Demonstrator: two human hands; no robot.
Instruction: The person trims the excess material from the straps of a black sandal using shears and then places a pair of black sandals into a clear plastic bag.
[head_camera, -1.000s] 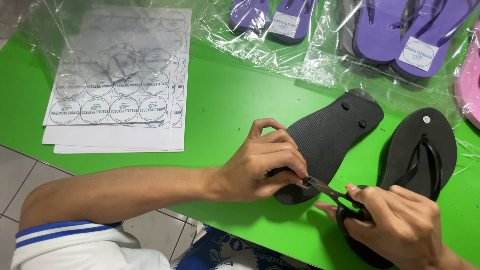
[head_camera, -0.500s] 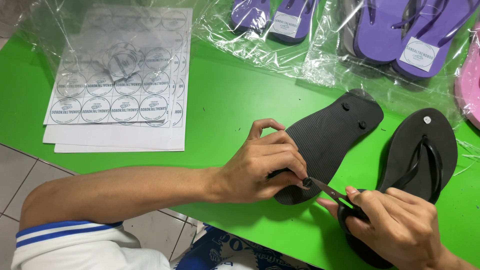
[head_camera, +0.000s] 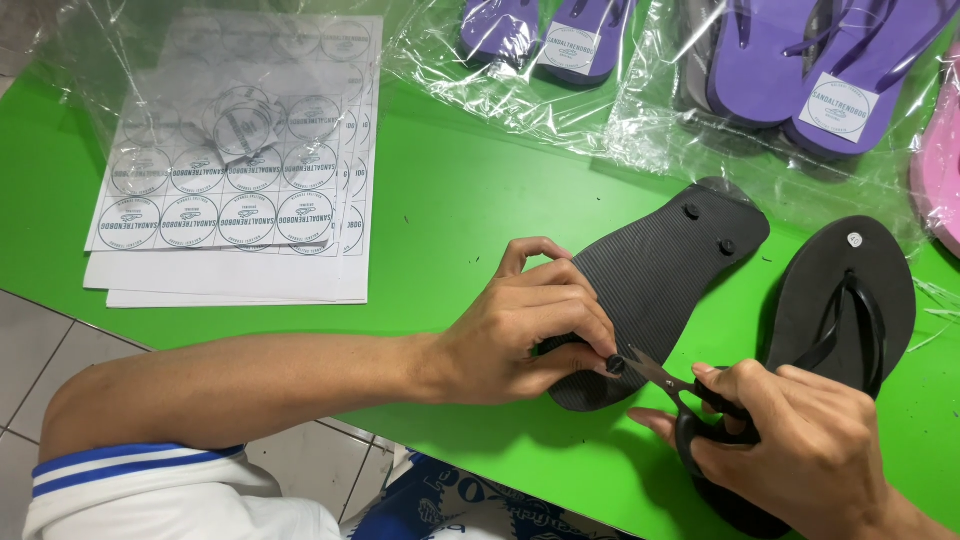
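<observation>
A black flip-flop (head_camera: 665, 262) lies sole-up on the green table (head_camera: 440, 210). My left hand (head_camera: 525, 325) pinches its near end, where a small black strap plug sticks out. My right hand (head_camera: 800, 450) grips black-handled scissors (head_camera: 672, 388), whose blades point left at that plug, right beside my left fingertips. A second black flip-flop (head_camera: 845, 300) lies strap-up just to the right, partly under my right hand.
Sheets of round white stickers (head_camera: 240, 190) lie at the left under clear plastic. Purple flip-flops in clear bags (head_camera: 790, 60) line the far edge, with a pink one (head_camera: 940, 160) at the right. The table's near edge runs diagonally above a tiled floor (head_camera: 60, 340).
Hardly anything differs. The scissors and my right hand have shifted very slightly; my left hand keeps its pinch on the flip-flop's end.
</observation>
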